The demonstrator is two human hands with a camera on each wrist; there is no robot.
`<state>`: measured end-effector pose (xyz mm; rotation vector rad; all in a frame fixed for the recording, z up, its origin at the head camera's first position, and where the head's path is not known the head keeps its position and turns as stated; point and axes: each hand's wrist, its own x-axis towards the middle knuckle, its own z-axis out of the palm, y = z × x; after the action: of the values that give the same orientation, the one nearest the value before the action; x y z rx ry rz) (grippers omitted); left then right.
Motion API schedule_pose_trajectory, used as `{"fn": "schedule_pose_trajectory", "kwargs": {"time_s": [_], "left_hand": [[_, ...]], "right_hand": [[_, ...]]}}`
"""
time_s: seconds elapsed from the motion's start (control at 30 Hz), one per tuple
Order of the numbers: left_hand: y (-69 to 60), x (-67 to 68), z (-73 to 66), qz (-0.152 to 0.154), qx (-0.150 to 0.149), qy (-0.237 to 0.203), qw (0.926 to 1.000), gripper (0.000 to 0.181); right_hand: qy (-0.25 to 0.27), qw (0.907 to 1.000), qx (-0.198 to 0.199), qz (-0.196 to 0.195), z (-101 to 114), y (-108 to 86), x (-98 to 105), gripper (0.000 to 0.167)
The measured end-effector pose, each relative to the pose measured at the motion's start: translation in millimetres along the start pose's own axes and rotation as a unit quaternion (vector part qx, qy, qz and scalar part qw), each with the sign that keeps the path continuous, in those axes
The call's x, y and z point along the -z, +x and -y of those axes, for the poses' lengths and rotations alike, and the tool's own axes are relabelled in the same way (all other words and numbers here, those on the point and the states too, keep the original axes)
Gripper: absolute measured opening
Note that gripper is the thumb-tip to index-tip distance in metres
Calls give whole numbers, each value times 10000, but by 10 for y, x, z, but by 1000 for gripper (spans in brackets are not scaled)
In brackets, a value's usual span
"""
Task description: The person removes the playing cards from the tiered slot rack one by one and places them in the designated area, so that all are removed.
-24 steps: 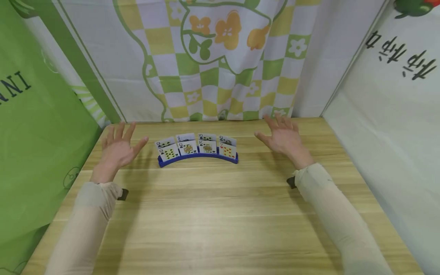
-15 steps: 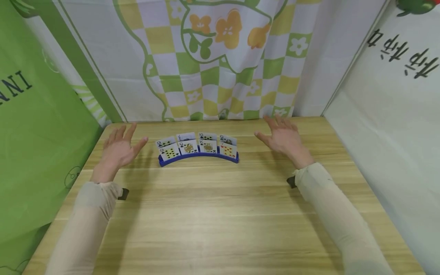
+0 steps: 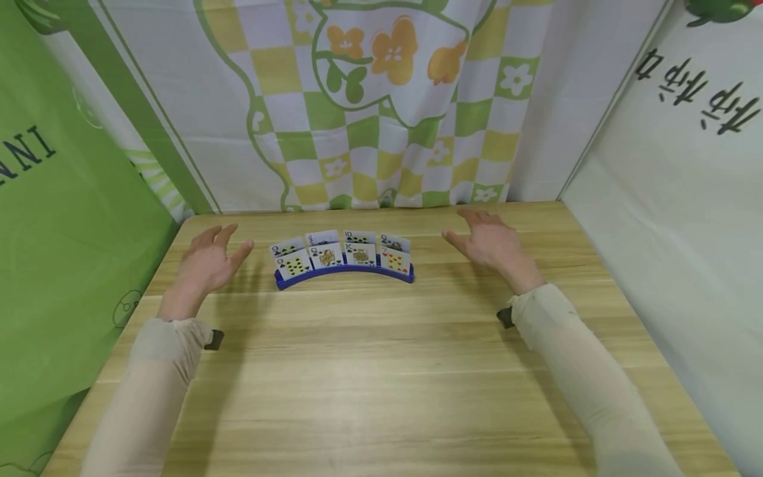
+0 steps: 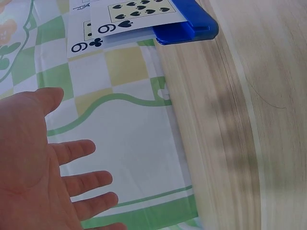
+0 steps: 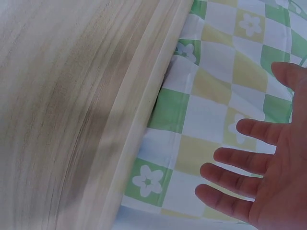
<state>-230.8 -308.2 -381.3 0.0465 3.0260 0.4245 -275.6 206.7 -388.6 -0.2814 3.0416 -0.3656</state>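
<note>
A curved blue card holder stands toward the back of the wooden table, with playing cards upright in two rows. In front are a nine of spades, a queen, a king and a red seven; other cards rise behind them. My left hand hovers left of the holder, fingers spread and touching nothing. On the opposite side my right hand is also raised above the table, holding nothing. The left wrist view shows the nine of spades near the holder's end.
The wooden table runs back to a hanging checked curtain. A green cloth wall borders the left side, and a white one with dark characters the right. Dark wrist straps show at both sleeves.
Both hands have lowered their fingers slightly, bending them a little more forward. The holder and its cards stay in place; the head view shifts only faintly.
</note>
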Motion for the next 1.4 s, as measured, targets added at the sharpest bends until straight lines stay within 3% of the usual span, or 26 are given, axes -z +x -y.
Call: {"fn": "schedule_pose_trajectory", "kwargs": {"time_s": [0.33, 0.97, 1.4], "left_hand": [[-6, 5, 10, 178, -63, -137, 9997, 85], [-23, -17, 66, 210, -290, -357, 9987, 82], [-31, -58, 83, 335, -297, -616, 9971, 76]], "right_hand": [[191, 9998, -51, 78, 2, -10, -14, 78], [453, 9987, 57, 208, -6, -31, -37, 73], [631, 9977, 239, 32, -9, -37, -96, 60]]}}
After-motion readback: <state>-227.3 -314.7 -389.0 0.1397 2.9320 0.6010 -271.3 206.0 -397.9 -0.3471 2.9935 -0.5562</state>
